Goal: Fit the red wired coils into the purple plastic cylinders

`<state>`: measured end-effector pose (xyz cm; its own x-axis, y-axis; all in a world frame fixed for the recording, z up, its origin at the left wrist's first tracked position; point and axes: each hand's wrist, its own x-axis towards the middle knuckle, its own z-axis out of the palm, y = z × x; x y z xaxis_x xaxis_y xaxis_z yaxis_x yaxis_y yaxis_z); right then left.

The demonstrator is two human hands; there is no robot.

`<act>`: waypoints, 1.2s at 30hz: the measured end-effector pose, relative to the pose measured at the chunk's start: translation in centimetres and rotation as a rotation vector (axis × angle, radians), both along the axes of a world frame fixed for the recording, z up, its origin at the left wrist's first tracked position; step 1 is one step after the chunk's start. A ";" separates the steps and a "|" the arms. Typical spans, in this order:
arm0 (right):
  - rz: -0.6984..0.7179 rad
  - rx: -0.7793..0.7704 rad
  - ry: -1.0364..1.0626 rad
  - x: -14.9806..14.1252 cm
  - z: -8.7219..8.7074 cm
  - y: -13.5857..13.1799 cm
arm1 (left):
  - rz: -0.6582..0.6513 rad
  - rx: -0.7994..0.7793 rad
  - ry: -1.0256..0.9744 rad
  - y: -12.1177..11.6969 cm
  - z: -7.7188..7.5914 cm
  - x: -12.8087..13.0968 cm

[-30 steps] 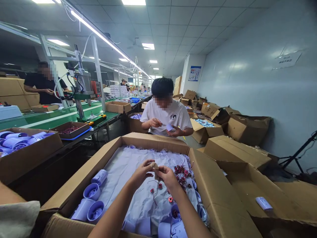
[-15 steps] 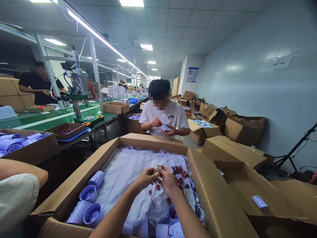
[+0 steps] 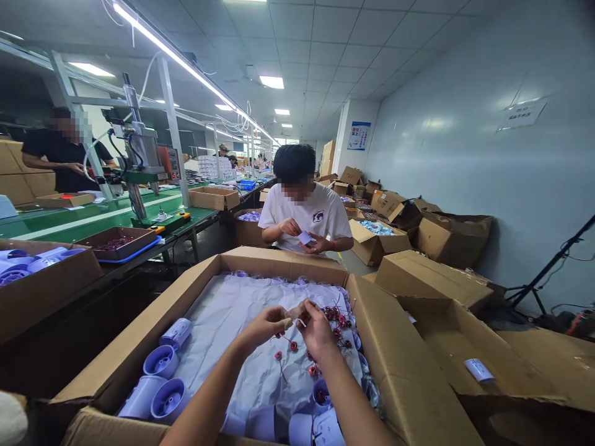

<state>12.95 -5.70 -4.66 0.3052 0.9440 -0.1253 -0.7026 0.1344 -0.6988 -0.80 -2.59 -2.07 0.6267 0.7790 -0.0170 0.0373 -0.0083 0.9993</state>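
Just below frame center, the left hand (image 3: pixel 266 326) and right hand (image 3: pixel 318 333) are gripping a small tan strip (image 3: pixel 297 311).
Fingertips of both hands are pinching the strip above the white paper liner (image 3: pixel 216 322), left of the clustered red wired components (image 3: pixel 343 321); its material is not showing clearly. Good handling is calling for a light, even pinch at both ends.
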 end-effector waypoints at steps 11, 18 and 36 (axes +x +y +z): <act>-0.059 -0.014 0.042 0.4 -0.4 0.4 | 0.046 -0.009 0.025 0.2 0.2 -0.4; 0.082 -0.050 -0.129 -0.1 0.0 -0.1 | 0.068 0.006 0.021 0.4 0.1 -0.3; 0.071 -0.012 -0.180 -0.8 0.8 -0.6 | 0.272 0.207 -0.088 0.0 -0.8 0.9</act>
<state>12.11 -6.30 -3.89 0.2562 0.9628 -0.0860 -0.5733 0.0797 -0.8154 0.15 -2.57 -2.86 0.3882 0.8988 0.2038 -0.0199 -0.2129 0.9769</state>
